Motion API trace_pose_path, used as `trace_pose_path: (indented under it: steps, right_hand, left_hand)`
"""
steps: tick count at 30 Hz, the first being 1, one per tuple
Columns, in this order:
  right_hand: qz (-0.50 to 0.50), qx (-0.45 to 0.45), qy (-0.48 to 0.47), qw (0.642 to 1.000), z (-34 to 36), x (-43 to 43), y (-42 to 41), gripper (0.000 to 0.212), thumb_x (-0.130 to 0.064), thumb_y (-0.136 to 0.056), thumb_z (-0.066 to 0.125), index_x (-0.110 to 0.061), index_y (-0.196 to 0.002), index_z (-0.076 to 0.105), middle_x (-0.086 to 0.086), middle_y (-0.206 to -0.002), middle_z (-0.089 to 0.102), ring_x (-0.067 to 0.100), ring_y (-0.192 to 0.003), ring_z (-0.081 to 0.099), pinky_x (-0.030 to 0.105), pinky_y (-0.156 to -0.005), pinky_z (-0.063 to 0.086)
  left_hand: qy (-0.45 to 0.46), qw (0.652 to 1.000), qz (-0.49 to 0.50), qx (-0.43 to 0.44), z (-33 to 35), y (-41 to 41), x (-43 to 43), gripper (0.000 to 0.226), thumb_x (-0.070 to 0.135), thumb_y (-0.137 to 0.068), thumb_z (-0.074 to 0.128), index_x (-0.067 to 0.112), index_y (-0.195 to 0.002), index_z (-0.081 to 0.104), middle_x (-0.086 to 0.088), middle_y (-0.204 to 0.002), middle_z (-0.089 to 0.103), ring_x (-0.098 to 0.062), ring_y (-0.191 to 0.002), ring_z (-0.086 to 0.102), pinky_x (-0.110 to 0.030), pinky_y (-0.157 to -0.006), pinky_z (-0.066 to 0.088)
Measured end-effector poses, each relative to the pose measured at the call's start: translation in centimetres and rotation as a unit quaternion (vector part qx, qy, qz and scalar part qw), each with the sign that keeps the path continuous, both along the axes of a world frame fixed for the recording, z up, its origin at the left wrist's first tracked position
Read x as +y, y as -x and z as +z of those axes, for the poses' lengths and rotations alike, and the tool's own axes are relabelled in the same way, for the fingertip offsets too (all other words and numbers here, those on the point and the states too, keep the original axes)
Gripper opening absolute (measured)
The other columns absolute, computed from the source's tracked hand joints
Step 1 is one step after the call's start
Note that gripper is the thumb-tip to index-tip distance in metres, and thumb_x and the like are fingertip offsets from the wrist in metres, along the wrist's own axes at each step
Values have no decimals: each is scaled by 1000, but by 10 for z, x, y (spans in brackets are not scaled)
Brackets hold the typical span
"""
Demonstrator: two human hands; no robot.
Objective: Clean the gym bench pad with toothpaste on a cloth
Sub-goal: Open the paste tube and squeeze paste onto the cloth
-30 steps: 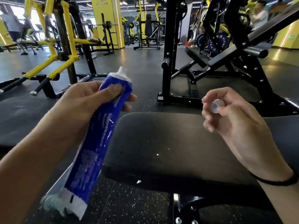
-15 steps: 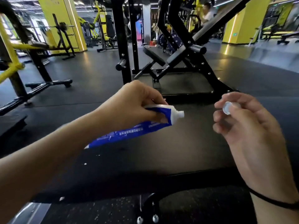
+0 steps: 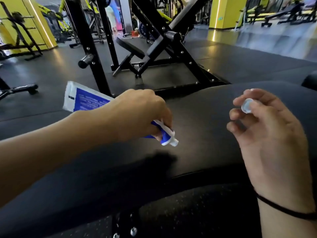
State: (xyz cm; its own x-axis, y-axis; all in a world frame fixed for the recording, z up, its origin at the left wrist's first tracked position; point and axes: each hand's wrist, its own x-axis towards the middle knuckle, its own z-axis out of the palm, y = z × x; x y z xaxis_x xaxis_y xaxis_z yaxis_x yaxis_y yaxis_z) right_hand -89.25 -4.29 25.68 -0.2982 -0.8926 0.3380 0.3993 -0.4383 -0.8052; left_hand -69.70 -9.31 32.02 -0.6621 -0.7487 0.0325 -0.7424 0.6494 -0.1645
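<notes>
Left hand (image 3: 137, 114) wrapped around a blue-and-white toothpaste tube (image 3: 85, 99), fingers closed over its neck end. Uncapped white nozzle (image 3: 174, 143) tipped downward, hovering just above the black bench pad (image 3: 197, 121) without clear contact; crimped flat end angled up and away past the wrist, beyond the pad's far left edge. Dark shadow of the hand cast on the pad directly beneath the nozzle.

Right hand (image 3: 267, 134) raised over the pad's right side, well apart from the nozzle, pinching a small translucent white cap (image 3: 247, 105) between thumb and fingertips, remaining fingers loosely curled. Thin black band (image 3: 283, 207) around that wrist.

Pad surface matte black, lightly sheened near the middle, filling the centre and lower part of the view. Below the pad's near edge, speckled black rubber flooring (image 3: 197, 212) and a few metal bolts on the bench frame. Beyond the pad's far edge, a black steel weight-machine frame (image 3: 171, 54); farther back, yellow pillars and other equipment, blurred.
</notes>
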Motion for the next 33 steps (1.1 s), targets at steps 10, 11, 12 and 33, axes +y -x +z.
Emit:
trace_pose_path:
  steps: [10, 11, 12, 33]
  right_hand:
    - [8, -15, -12, 1000, -13, -11, 14, 27, -1, -93, 43, -19, -84, 60, -4, -78, 62, 10, -66, 53, 18, -56, 43]
    - [11, -15, -13, 1000, -14, -12, 14, 26, -1, -93, 42, -18, -84, 60, -4, -78, 62, 10, -66, 53, 19, -56, 43]
    - [13, -15, -14, 1000, -14, -12, 14, 26, -1, -93, 42, -18, -84, 60, -4, -78, 62, 10, -66, 53, 18, -56, 43]
    - [15, -11, -3, 1000, -17, -9, 17, 25, -1, -93, 42, -17, -86, 60, -3, -78, 62, 10, -65, 52, 19, -56, 43]
  left_hand:
    - [38, 990, -50, -127, -5, 13, -8, 28, 46, -91, 53, 49, -119, 54, 20, -101, 64, -5, -90, 55, -22, -71, 39]
    - [36, 990, -46, -131, -5, 14, -8, 28, 46, -91, 53, 49, -119, 54, 20, -101, 63, -5, -85, 51, -22, -69, 37]
    - [36, 989, -44, -137, -6, 14, -9, 28, 46, -92, 52, 49, -119, 54, 20, -100, 63, -5, -80, 47, -22, -69, 36]
    - [133, 946, -166, -246, -9, 9, -2, 28, 4, -40, 79, 23, -56, 65, 5, -41, 53, -21, -31, 49, -19, -36, 27]
